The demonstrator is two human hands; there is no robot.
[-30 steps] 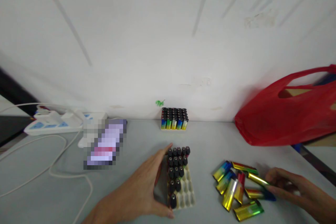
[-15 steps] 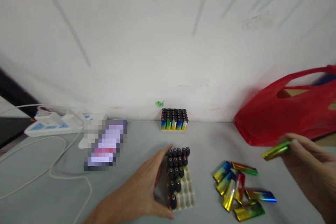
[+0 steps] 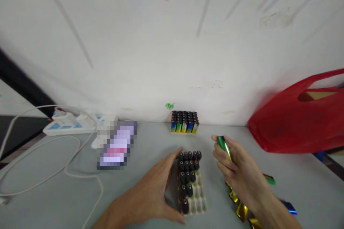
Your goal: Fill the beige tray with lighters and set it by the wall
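A pale tray (image 3: pixel 201 195) with rows of cells stands on the grey table, part filled with upright black-topped pieces (image 3: pixel 185 205). Around its left side my left hand (image 3: pixel 152 189) is wrapped, thumb at the near corner and fingers at the far one. My right hand (image 3: pixel 236 164), to the right of the tray, grips a shiny green metallic sleeve (image 3: pixel 223 147) between thumb and fingers. Several more shiny sleeves (image 3: pixel 242 211) lie beneath and beside the right forearm, partly hidden by it. Against the wall sits a second block (image 3: pixel 184 126) of colourful, black-topped pieces.
A phone with a blurred screen (image 3: pixel 118 145) lies on the left, beside a white power strip (image 3: pixel 72 125) and a looping white cable (image 3: pixel 65 168). At the right stands a red bag (image 3: pixel 282 118). The white wall (image 3: pixel 161 53) rises behind the table.
My right hand has moved left with the sleeve, from beside the red bag to near the tray, and the sleeve is now tilted more upright. The whole view has shifted slightly.
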